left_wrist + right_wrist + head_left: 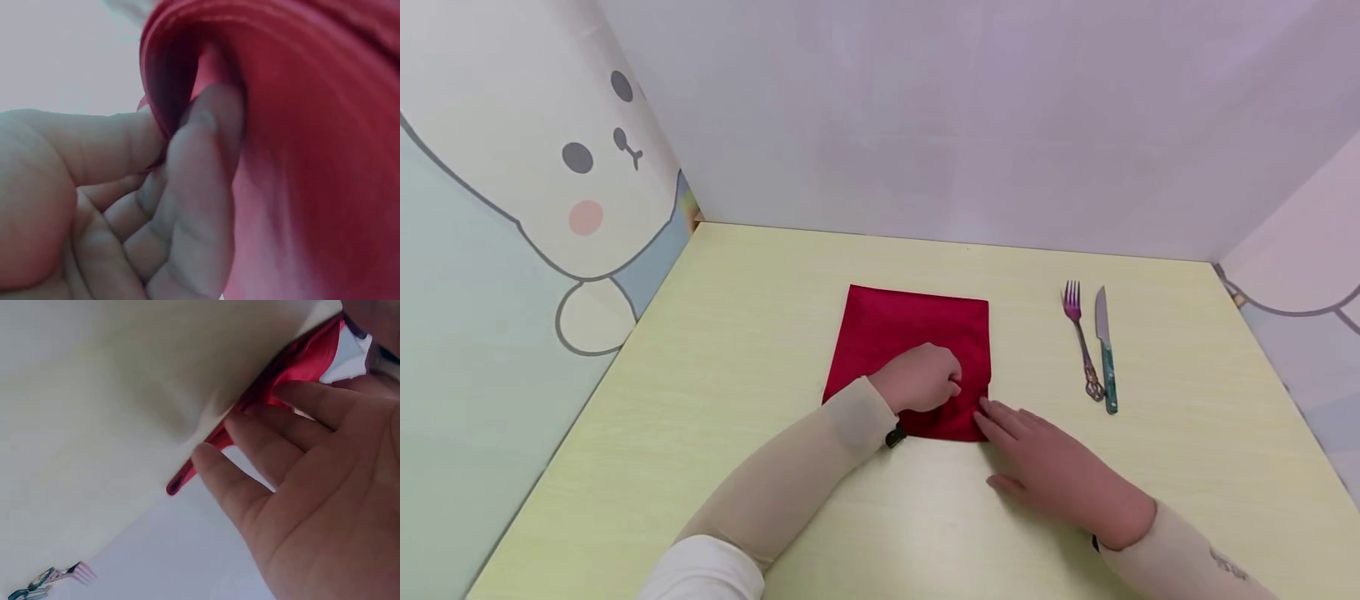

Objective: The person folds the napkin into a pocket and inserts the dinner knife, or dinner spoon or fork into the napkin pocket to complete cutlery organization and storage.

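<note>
A red cloth napkin, folded to a near square, lies on the table in the head view. My left hand is over its lower right part, fingers curled. In the left wrist view the thumb and index finger pinch a curled-over edge of the red fabric. At the napkin's lower right corner is my right hand, its fingertips at the side edge. The right wrist view shows that hand's fingers extended, overlapping the folded red layers.
To the right of the napkin lie a fork with an ornate handle and a knife with a teal handle, side by side. The pale wooden table is bordered by a plain curtain behind and cartoon-printed fabric at the sides.
</note>
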The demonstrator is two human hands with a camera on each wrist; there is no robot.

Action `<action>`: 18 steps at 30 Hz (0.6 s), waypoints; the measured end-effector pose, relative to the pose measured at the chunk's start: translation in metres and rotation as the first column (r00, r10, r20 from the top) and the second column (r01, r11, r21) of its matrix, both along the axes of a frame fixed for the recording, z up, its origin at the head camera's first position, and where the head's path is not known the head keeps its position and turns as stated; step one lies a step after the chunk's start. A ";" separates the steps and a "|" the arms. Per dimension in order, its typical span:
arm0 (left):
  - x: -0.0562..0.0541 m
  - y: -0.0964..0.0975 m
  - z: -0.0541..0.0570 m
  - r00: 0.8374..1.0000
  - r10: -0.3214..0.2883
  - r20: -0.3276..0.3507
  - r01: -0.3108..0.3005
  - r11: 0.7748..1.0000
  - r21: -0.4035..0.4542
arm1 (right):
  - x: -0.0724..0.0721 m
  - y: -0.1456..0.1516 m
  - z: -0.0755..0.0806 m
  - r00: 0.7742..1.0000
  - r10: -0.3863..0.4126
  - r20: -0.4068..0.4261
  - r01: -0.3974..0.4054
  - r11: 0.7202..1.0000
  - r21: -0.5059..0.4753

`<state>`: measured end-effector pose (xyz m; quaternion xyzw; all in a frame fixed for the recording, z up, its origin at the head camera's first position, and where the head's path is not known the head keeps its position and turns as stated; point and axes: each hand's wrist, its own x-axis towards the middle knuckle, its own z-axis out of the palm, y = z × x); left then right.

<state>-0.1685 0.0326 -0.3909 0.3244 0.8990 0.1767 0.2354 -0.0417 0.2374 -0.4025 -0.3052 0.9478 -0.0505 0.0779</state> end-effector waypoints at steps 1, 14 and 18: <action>0.000 0.000 0.000 1.000 -0.003 0.003 0.003 1.000 -0.008 | 0.002 -0.001 -0.001 1.000 0.028 -0.010 -0.028 1.000 -0.003; 0.001 0.003 0.002 1.000 0.029 0.001 -0.029 0.998 -0.057 | 0.004 0.000 -0.008 0.990 0.130 -0.057 -0.131 0.991 -0.001; 0.001 0.003 0.003 0.999 0.038 -0.015 -0.039 0.996 -0.081 | 0.003 -0.002 -0.009 0.985 0.155 -0.071 -0.156 0.988 -0.005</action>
